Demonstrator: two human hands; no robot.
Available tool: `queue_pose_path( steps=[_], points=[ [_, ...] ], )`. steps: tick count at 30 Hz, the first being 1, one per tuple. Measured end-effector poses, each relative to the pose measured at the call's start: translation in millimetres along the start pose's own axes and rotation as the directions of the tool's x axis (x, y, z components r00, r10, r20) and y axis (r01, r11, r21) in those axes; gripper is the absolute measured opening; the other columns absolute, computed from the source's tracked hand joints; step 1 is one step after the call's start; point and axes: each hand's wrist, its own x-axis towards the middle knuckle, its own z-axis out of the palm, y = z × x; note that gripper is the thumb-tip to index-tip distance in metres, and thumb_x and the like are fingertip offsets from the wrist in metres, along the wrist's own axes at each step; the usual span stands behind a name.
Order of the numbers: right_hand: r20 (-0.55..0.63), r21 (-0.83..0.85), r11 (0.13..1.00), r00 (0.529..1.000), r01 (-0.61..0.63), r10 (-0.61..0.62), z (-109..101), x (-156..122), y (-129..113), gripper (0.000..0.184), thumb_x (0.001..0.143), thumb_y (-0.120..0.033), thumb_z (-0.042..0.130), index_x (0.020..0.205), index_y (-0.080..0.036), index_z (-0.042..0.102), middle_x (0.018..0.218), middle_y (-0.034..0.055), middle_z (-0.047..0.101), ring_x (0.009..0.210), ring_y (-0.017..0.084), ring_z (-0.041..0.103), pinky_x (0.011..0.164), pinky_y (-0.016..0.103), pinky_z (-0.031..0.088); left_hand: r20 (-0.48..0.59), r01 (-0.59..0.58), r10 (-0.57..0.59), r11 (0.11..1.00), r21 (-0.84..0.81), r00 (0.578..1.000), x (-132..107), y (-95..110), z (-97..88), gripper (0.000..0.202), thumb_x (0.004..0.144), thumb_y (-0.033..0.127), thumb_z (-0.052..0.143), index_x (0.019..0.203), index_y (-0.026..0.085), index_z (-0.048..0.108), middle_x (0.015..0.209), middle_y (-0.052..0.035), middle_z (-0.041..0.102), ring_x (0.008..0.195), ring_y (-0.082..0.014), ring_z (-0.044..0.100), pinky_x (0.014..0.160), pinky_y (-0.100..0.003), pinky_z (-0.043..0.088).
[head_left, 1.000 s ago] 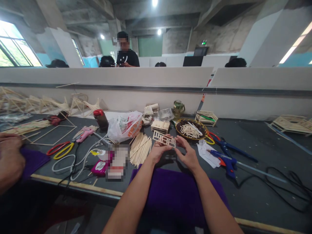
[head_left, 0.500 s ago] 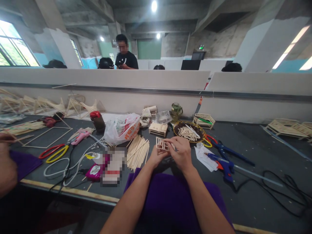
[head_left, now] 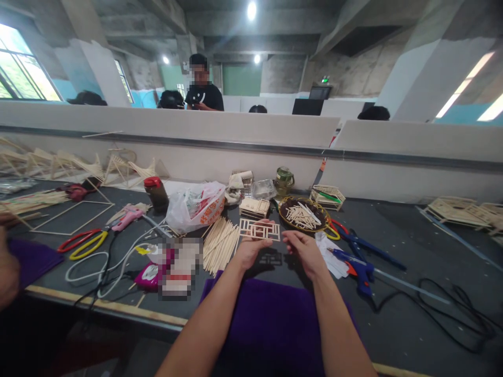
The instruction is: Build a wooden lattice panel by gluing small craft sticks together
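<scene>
A small flat lattice frame of thin wooden sticks (head_left: 253,230) is in my left hand (head_left: 251,251), which grips its lower side with the thumb in front and fingers behind. My right hand (head_left: 302,251) is just right of the frame, apart from it. Its fingers are loosely bent, and nothing shows between them. A loose pile of wooden sticks (head_left: 220,243) lies left of my left hand. Behind my hands is a round basket (head_left: 327,222) holding short stick pieces (head_left: 301,215). A small stick-built model (head_left: 254,208) stands behind the frame.
Right of me lie a blue glue gun (head_left: 363,275) with a trailing cord and blue-handled pliers (head_left: 373,248). Scissors (head_left: 88,243), a pink glue gun (head_left: 128,217) and a plastic bag (head_left: 196,207) are leftward. Another person's hand (head_left: 8,272) is at far left.
My right hand has let go of the frame and moved right and slightly down. The frame has shifted left in my left hand and now shows its whole lattice.
</scene>
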Motion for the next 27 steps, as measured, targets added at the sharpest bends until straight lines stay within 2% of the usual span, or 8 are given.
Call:
queue_pose_path(
  steps=[2, 4, 10, 17, 22, 27],
  points=[
    [0.107, 0.05, 0.997, 0.992, -0.066, 0.06, 1, -6, 4, 0.042, 0.068, -0.055, 0.074, 0.089, -0.018, 0.073, 0.074, 0.0049, 0.068, 0.055, 0.013, 0.055, 0.05, 0.025, 0.042, 0.006, -0.034, 0.034, 0.999, -0.031, 0.999, 0, 0, -0.9, 0.065, 0.064, 0.012, 0.081, 0.124, 0.023, 0.06, 0.125, -0.0085, 0.065, 0.115, -0.0235, 0.06, 0.102, -0.039, 0.041],
    [0.158, 0.099, 0.99, 0.984, -0.101, 0.084, 6, -11, 5, 0.041, 0.066, -0.05, 0.077, 0.091, -0.019, 0.072, 0.075, 0.0035, 0.068, 0.057, 0.012, 0.057, 0.052, 0.024, 0.044, 0.011, -0.043, 0.044, 0.998, -0.05, 0.999, 0, 0, -1.3, 0.067, 0.063, 0.012, 0.081, 0.125, 0.024, 0.058, 0.123, -0.0082, 0.066, 0.114, -0.0233, 0.06, 0.103, -0.04, 0.04],
    [0.165, 0.197, 0.974, 0.983, -0.109, 0.077, 20, -12, 8, 0.034, 0.061, -0.042, 0.083, 0.081, -0.018, 0.069, 0.068, -0.001, 0.063, 0.057, 0.01, 0.056, 0.052, 0.021, 0.044, 0.008, -0.004, 0.004, 0.998, -0.061, 1.0, -1, 1, -0.1, 0.07, 0.062, 0.01, 0.081, 0.127, 0.024, 0.057, 0.129, -0.0081, 0.063, 0.113, -0.0224, 0.06, 0.097, -0.036, 0.044],
    [0.169, 0.237, 0.964, 0.982, -0.125, 0.086, 28, -14, 8, 0.037, 0.062, -0.044, 0.082, 0.082, -0.016, 0.07, 0.069, 0.0001, 0.064, 0.055, 0.01, 0.055, 0.051, 0.021, 0.044, -0.013, 0.029, -0.03, 0.997, -0.071, 0.999, -2, -1, 1.5, 0.064, 0.062, 0.01, 0.082, 0.121, 0.022, 0.06, 0.126, -0.0095, 0.065, 0.097, -0.0182, 0.066, 0.088, -0.031, 0.049],
    [0.098, 0.259, 0.963, 0.994, -0.074, 0.05, 29, -12, 9, 0.036, 0.061, -0.044, 0.083, 0.08, -0.016, 0.069, 0.07, 0.0001, 0.065, 0.055, 0.01, 0.054, 0.052, 0.022, 0.044, -0.012, 0.019, -0.02, 0.997, -0.072, 1.0, -1, 2, 1.6, 0.064, 0.062, 0.012, 0.083, 0.121, 0.023, 0.06, 0.127, -0.0089, 0.064, 0.105, -0.02, 0.065, 0.091, -0.031, 0.049],
    [-0.054, 0.279, 0.96, 0.998, 0.035, -0.021, 22, -6, 14, 0.033, 0.063, -0.04, 0.082, 0.083, -0.018, 0.069, 0.07, -0.0022, 0.063, 0.058, 0.009, 0.054, 0.056, 0.023, 0.045, -0.055, 0.049, -0.054, 0.994, -0.093, 0.997, 2, 7, -7.3, 0.048, 0.071, 0.023, 0.079, 0.115, 0.02, 0.062, 0.12, -0.0096, 0.067, 0.098, -0.0205, 0.068, 0.08, -0.03, 0.054]
  ],
)
